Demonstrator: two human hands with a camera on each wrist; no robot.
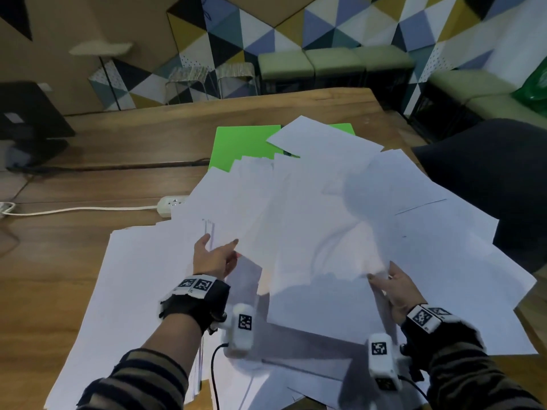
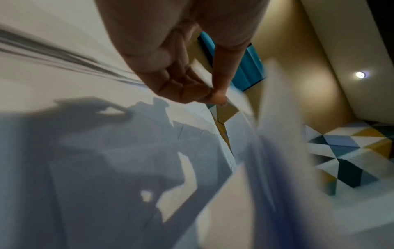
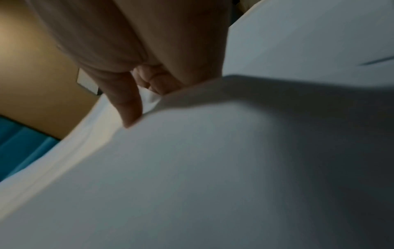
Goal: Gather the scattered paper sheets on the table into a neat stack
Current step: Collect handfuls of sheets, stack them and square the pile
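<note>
Many white paper sheets point(image 1: 319, 232) lie fanned and overlapping across the wooden table point(image 1: 88, 179). A loose bundle of them is raised between my hands. My left hand point(image 1: 219, 250) grips its left edge, thumb and fingers pinching paper in the left wrist view point(image 2: 213, 96). At the bundle's near right edge, my right hand point(image 1: 384, 278) has its thumb on top and its fingers underneath. The right wrist view shows the same hand point(image 3: 145, 101) curled over a bowed sheet point(image 3: 213, 168). More flat sheets point(image 1: 133, 291) lie to the left, below the bundle.
A green sheet point(image 1: 242, 146) lies under the far papers. A white power strip point(image 1: 171, 204) with its cord sits left of the pile. A dark chair back point(image 1: 488, 179) stands at the right table edge. Black equipment point(image 1: 29, 119) sits far left.
</note>
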